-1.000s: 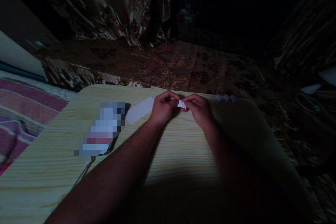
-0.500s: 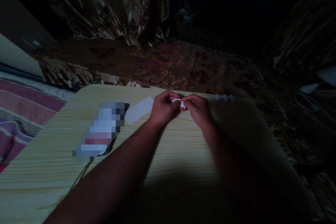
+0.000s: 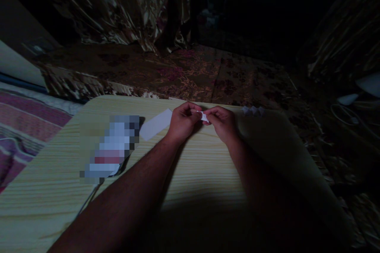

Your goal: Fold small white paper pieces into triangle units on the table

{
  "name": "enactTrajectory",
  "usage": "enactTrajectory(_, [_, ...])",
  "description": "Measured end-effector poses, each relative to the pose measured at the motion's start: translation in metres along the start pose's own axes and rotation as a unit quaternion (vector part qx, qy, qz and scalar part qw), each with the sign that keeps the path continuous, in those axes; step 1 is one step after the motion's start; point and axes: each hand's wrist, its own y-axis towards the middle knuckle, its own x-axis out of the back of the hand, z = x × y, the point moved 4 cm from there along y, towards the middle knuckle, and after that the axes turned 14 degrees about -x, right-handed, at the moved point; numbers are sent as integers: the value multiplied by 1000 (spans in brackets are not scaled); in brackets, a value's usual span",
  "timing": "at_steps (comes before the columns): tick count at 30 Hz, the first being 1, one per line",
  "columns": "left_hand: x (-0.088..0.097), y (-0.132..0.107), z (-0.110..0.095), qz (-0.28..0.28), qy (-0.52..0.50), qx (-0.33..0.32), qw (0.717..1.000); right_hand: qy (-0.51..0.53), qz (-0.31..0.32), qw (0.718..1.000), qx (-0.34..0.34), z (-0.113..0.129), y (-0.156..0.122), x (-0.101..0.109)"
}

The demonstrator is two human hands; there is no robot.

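Between my hands is a small piece of folded white paper (image 3: pixel 203 116), held just above the far part of the wooden table. My left hand (image 3: pixel 183 121) pinches its left side with thumb and fingers. At its right side, my right hand (image 3: pixel 221 121) grips it between thumb and forefinger. My fingers cover much of the paper, so its full shape is hidden. Left of my left hand lies a flat white paper strip (image 3: pixel 156 125). Beyond my right hand, several small folded paper pieces (image 3: pixel 253 110) stand in a row near the table's far edge.
A blurred-out device (image 3: pixel 114 146), apparently with a cable, lies on the table (image 3: pixel 204 166) left of my left forearm. Behind the table is a ledge with patterned cloth (image 3: pixel 184 73) and curtains (image 3: pixel 148 4). Striped bedding (image 3: pixel 23 122) is at the left. The room is dim.
The white paper has turned slightly between my fingers, and more of its face shows now. Both hands stay nearly in place; the view has shifted a little.
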Motion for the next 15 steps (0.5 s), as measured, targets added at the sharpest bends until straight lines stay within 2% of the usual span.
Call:
enactTrajectory(6, [0, 0, 1, 0, 0, -5, 1000, -16, -1, 1000, 2, -1, 0, 0])
enactTrajectory(15, [-1, 2, -3, -27, -1, -52, 998, 3, 9, 999, -43, -1, 3, 1])
